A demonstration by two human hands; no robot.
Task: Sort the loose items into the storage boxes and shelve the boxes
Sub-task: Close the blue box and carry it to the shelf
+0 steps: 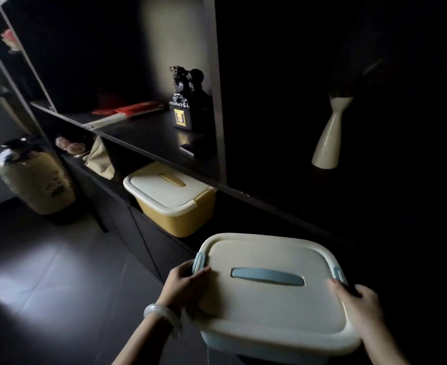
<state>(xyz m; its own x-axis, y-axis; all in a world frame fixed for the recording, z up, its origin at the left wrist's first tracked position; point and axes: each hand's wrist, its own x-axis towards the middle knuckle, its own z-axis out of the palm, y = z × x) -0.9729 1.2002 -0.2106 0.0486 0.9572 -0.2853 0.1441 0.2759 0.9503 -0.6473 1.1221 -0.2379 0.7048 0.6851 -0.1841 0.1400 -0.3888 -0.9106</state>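
Very dim frame, most of the right half and upper left sank to near black. One soft pool of light lay on the floor (46, 272) at lower left, and a pale patch lit the wall (162, 48) behind the shelf. The cream box lid (272, 293) was the brightest surface, no hard glare. Wide-angle bending showed in the shelf rails (19, 48) at left. Overall soft, noisy, the jar (35, 177) at left blurred.

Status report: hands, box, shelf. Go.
Both hands, left hand and right hand, gripping blue box by its sides. Lid on. Yellow box already shelved. Nothing visible blocking.
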